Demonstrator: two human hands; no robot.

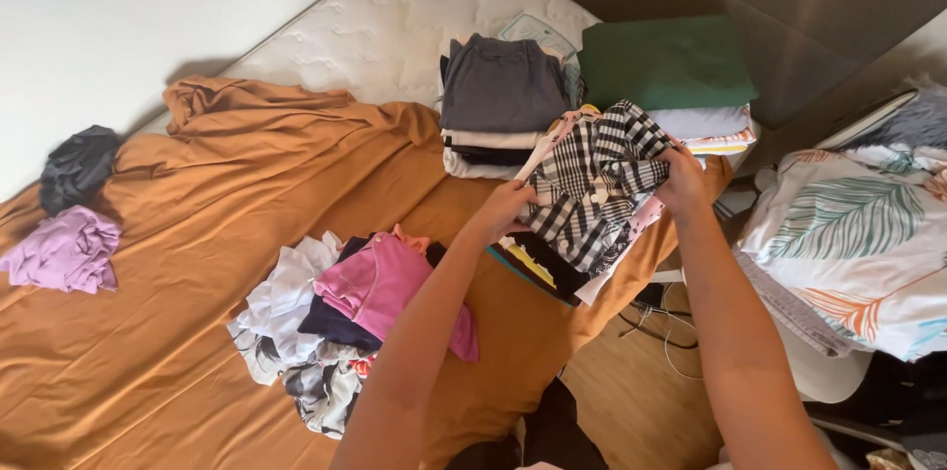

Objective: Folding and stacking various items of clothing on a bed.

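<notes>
Both hands, left hand (505,202) & right hand (683,179), fingers clamped on checked garment (600,179), we hold it taut above folded stacks (498,105) w/ loose pile (340,317) near-left.

One thing here looks like a package: a clear plastic pouch (538,31) lying flat on the white quilted mattress (395,26) at the far side of the bed. Only a corner of it shows, rounded and see-through, with a pale teal edge running along its rim. It sits just behind the stack of folded clothes topped by a grey garment (501,85), which covers its lower part, and just left of the folded dark green cloth (666,61). What is inside it cannot be told.
</notes>
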